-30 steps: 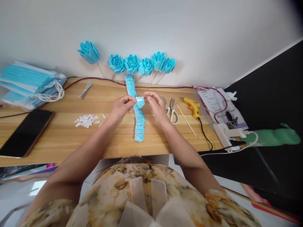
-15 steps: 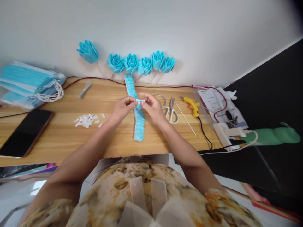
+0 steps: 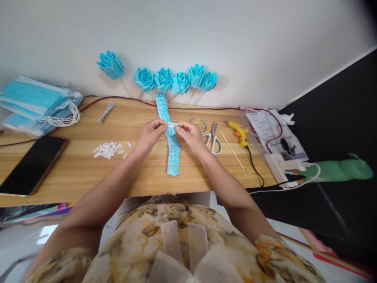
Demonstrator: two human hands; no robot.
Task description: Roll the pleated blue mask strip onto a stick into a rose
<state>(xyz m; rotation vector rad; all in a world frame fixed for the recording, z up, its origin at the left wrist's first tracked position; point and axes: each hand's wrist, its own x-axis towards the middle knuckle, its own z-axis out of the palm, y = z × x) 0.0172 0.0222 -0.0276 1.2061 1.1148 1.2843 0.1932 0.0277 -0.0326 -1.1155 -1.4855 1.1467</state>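
Note:
A small folded piece of pale blue and white fabric (image 3: 172,124) is stretched between my two hands. My left hand (image 3: 151,135) pinches its left end between thumb and fingers. At the other end, my right hand (image 3: 191,136) has a similar pinch. Both hands are held above a long row of overlapping folded blue pieces (image 3: 173,153), which runs from near the wall towards the table's front edge. Part of that row is hidden behind the hands and the held piece.
Several blue fabric flowers (image 3: 163,78) on sticks lean by the wall. White scraps (image 3: 107,150), a phone (image 3: 33,165) and bagged masks (image 3: 32,102) lie left. Scissors (image 3: 213,137), a thin stick (image 3: 231,149), a yellow glue gun (image 3: 240,131) and a power strip (image 3: 279,171) are right.
The fingertips have moved slightly apart along the folded piece, which now tilts down a little to the right. Both hands keep their pinch.

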